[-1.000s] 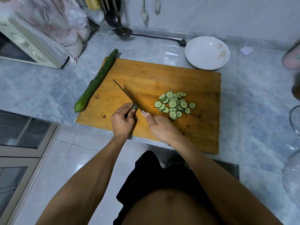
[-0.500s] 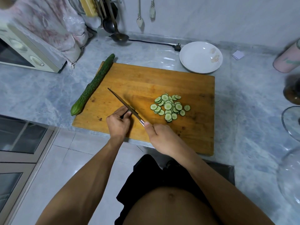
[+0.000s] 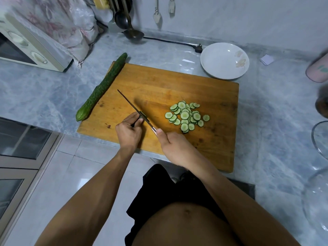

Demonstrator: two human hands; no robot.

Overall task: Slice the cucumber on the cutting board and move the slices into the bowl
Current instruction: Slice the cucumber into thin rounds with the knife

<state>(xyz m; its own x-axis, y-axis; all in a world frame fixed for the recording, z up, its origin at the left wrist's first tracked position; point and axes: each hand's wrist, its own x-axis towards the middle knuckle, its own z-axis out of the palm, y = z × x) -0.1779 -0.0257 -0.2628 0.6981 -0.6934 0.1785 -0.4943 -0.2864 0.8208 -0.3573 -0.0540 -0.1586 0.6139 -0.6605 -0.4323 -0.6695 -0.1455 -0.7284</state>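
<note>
One short green cucumber stub (image 3: pixel 142 115) left, pinched by left hand (image 3: pixel 128 133) | right hand (image 3: pixel 174 147) grips thin steel knife (image 3: pixel 134 109), blade down on stub since a second ago | sliced rounds (image 3: pixel 186 116) piled on wooden cutting board (image 3: pixel 204 82) | white bowl (image 3: pixel 224 61) unfilled | slicing nearly done.

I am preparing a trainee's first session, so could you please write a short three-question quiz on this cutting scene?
1. True or false: the slices already lie in the white bowl.
2. Which hand grips the knife: A left, B right?
3. Where does the whole cucumber lie?

Key:
1. False; they are piled on the cutting board.
2. B; the right hand grips it, and the left hand pinches the cucumber end piece.
3. Along the board's left edge.
</note>
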